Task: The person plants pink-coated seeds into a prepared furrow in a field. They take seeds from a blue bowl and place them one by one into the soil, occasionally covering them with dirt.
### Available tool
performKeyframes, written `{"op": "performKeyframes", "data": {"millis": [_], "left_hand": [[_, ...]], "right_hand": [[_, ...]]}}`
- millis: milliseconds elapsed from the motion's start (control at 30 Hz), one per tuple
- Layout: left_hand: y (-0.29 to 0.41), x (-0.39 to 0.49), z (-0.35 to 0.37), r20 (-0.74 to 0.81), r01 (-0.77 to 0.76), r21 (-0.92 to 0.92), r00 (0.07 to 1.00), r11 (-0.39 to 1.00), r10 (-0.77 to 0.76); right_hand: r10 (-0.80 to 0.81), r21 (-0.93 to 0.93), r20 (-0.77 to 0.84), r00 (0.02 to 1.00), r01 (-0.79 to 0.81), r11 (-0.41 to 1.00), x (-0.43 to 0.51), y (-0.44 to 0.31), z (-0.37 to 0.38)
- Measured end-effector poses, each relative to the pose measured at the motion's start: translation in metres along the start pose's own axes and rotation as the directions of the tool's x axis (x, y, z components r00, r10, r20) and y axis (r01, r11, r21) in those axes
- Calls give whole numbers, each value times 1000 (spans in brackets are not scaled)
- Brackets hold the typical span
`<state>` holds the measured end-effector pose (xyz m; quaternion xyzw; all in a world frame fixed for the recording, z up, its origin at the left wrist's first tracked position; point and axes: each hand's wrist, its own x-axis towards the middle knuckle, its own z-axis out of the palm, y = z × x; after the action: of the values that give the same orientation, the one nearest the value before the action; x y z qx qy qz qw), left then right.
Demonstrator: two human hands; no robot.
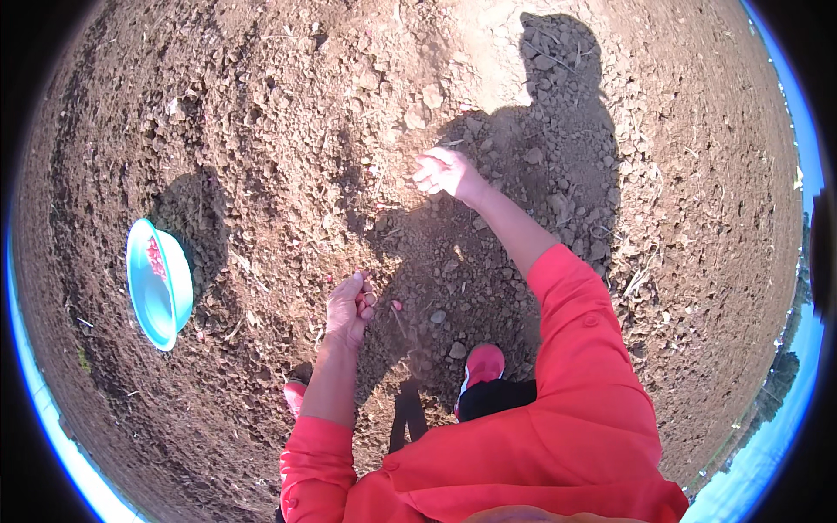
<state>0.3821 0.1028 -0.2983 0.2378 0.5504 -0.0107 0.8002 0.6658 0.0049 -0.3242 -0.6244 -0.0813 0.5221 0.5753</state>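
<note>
My left hand (347, 306) is low over the soil, its fingers curled round what look like small pink seeds, mostly hidden in the fist. A ring-like band shows on one finger. Just right of it a pink seed (396, 305) lies on the ground. Further forward, my right hand (448, 173) reaches out over the soil, fingers bent; glare hides whether anything is between them. A few pink specks (373, 169) dot the soil to its left. Off to the left, a turquoise plastic basin (176, 261) stands tilted in view, with pink seeds (155, 258) inside.
Tilled brown soil (294, 131) with clods and dry stalks spreads all round. My shadow (562, 131) falls ahead to the right. My pink shoes (485, 363) stand on the soil, and a dark strap (409, 412) hangs before my red shirt (510, 451).
</note>
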Motion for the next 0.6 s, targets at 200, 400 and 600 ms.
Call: {"op": "performKeyframes", "data": {"millis": [200, 400, 600], "left_hand": [[-7, 34, -21, -235, -14, 183, 970, 983, 57], [-11, 65, -28, -318, 7, 565, 925, 825, 210], [-12, 72, -24, -196, 103, 967, 882, 232, 427]], "right_hand": [[2, 196, -221, 975, 43, 980, 26, -19, -73], [-133, 9, -349, 927, 146, 989, 56, -22, -115], [-694, -800, -278, 664, 240, 550, 124, -35, -157]]}}
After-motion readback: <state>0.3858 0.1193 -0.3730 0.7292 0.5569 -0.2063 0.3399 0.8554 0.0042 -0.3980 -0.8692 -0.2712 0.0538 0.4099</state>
